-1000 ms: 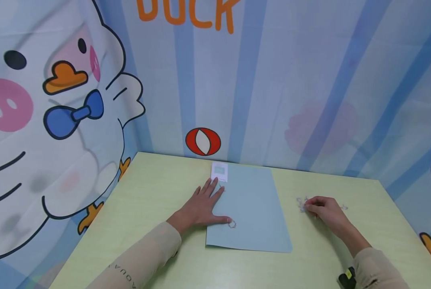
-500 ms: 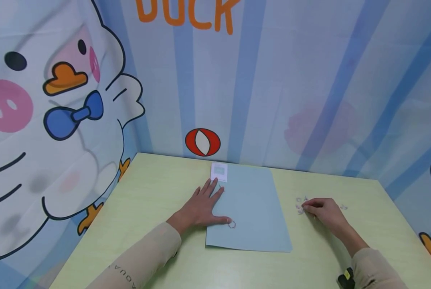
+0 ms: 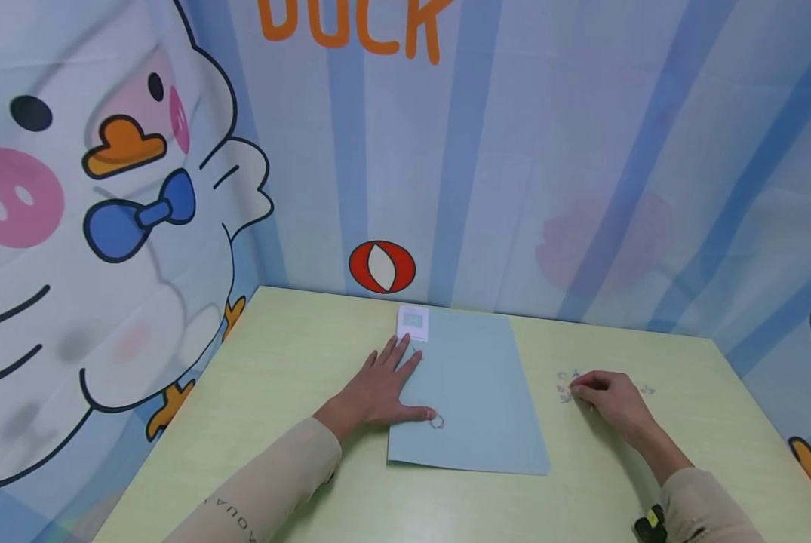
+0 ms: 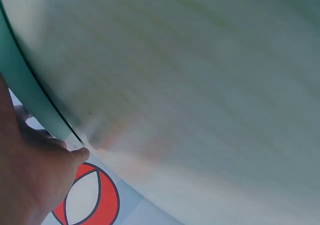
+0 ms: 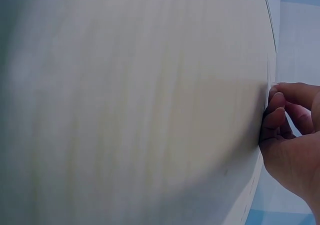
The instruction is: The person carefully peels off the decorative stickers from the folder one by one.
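Note:
My left hand (image 3: 378,385) lies spread and flat over the left side of a light blue sheet (image 3: 486,407), its thumb tip beside a small pinkish ring-shaped piece (image 3: 436,423). At the sheet's top left corner, a white card (image 3: 413,323) with a greyish-green square sits just past the fingertips. To the right of the sheet, my right hand (image 3: 612,396) pinches a small pale piece (image 5: 275,83) between thumb and forefinger, low over the table. Its shape is mostly hidden by the fingers. Several small purplish pieces (image 3: 564,396) lie at those fingertips.
Another small piece (image 3: 646,389) lies beyond the right hand on the pale yellow table (image 3: 310,332). A black object with a yellow mark (image 3: 652,522) shows beside the right sleeve. Behind the table hangs a blue-striped cloth (image 3: 486,188) with a duck print.
My right hand has shifted slightly over the small pieces, uncovering more of them to its left. The left hand and the sheet have stayed in place.

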Motion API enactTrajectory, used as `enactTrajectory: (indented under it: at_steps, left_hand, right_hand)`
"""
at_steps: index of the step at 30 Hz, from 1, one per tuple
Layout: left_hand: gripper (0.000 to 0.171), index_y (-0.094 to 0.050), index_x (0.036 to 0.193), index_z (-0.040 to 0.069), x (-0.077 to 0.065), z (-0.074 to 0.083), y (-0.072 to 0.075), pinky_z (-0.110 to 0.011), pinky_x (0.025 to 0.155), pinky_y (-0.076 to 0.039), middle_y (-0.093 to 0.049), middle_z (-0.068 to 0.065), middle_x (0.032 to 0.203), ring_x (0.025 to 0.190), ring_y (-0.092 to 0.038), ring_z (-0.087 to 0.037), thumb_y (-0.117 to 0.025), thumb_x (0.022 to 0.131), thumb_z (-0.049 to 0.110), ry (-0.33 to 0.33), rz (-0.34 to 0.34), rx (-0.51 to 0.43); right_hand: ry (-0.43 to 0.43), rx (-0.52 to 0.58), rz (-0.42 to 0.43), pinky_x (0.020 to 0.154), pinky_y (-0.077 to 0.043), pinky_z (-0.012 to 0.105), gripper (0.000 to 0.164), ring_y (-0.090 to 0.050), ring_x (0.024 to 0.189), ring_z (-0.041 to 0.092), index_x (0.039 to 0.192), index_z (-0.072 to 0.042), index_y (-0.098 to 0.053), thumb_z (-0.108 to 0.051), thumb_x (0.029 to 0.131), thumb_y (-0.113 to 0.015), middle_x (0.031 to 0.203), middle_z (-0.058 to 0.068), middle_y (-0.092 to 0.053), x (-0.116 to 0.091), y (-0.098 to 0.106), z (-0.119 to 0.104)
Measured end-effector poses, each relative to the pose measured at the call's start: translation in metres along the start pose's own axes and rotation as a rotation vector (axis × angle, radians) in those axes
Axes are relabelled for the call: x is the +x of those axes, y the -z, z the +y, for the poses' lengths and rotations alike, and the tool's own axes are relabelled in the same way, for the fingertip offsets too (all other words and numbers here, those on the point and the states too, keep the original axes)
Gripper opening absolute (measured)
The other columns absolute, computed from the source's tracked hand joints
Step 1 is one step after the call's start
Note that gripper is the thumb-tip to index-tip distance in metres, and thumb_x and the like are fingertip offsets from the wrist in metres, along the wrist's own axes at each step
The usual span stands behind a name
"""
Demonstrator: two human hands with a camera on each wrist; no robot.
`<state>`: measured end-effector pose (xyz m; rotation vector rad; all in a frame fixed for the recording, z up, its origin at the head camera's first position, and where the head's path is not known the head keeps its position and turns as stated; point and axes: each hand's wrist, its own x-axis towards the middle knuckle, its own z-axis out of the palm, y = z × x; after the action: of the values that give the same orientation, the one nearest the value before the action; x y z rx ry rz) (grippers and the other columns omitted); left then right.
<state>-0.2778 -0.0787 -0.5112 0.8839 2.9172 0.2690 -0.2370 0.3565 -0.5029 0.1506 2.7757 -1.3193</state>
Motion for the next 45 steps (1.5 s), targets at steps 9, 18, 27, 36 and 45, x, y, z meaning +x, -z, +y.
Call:
enactTrajectory:
  at_steps: [9,18,27,36,45]
  left_hand:
    - [0.106,-0.02,0.171,0.021,-0.003,0.002,0.003,-0.06,0.128,-0.017,-0.001,-0.01,0.179,0.164,-0.003,-0.035,-0.04,0.092,0.087,-0.007,-0.004,0.055]
    - [0.102,-0.025,0.17,0.018,-0.003,0.004,0.005,-0.058,0.129,-0.012,-0.013,-0.01,0.178,0.164,-0.006,-0.032,-0.036,0.095,0.086,-0.059,0.021,0.154]
    - [0.099,-0.022,0.171,0.024,-0.007,0.005,0.01,-0.058,0.129,-0.014,-0.011,-0.005,0.179,0.164,-0.004,-0.03,-0.037,0.095,0.086,-0.091,0.003,0.063]
    - [0.106,-0.021,0.171,0.03,-0.008,0.002,0.012,-0.061,0.128,-0.013,-0.006,-0.006,0.179,0.164,-0.002,-0.033,-0.04,0.088,0.092,-0.079,0.001,0.048]
    - [0.1,-0.026,0.17,0.029,-0.007,0.002,0.008,-0.064,0.127,-0.016,-0.007,-0.007,0.179,0.164,-0.002,-0.035,-0.044,0.091,0.087,-0.081,-0.008,0.035]
  right_hand:
    - [0.006,0.027,0.012,0.066,-0.049,0.029,0.022,-0.057,0.084,0.022,0.116,0.005,-0.07,-0.014,0.105,-0.067,0.096,0.009,-0.066,0.0,-0.001,0.002]
    - [0.001,0.036,0.016,0.065,-0.048,0.029,0.023,-0.056,0.083,0.021,0.116,0.006,-0.07,-0.015,0.105,-0.066,0.094,0.009,-0.066,0.0,-0.001,0.003]
    - [-0.004,0.043,0.028,0.066,-0.049,0.029,0.025,-0.056,0.083,0.021,0.118,0.007,-0.068,-0.015,0.106,-0.064,0.094,0.011,-0.066,-0.003,0.001,0.0]
    - [0.025,0.077,0.07,0.065,-0.05,0.027,0.031,-0.057,0.08,0.018,0.122,0.008,-0.067,-0.019,0.107,-0.065,0.094,0.009,-0.065,-0.003,-0.001,-0.005]
    - [0.118,0.059,0.079,0.074,-0.053,0.028,0.039,-0.063,0.091,0.018,0.126,0.003,-0.073,-0.03,0.108,-0.065,0.11,0.015,-0.072,-0.006,-0.007,-0.026]
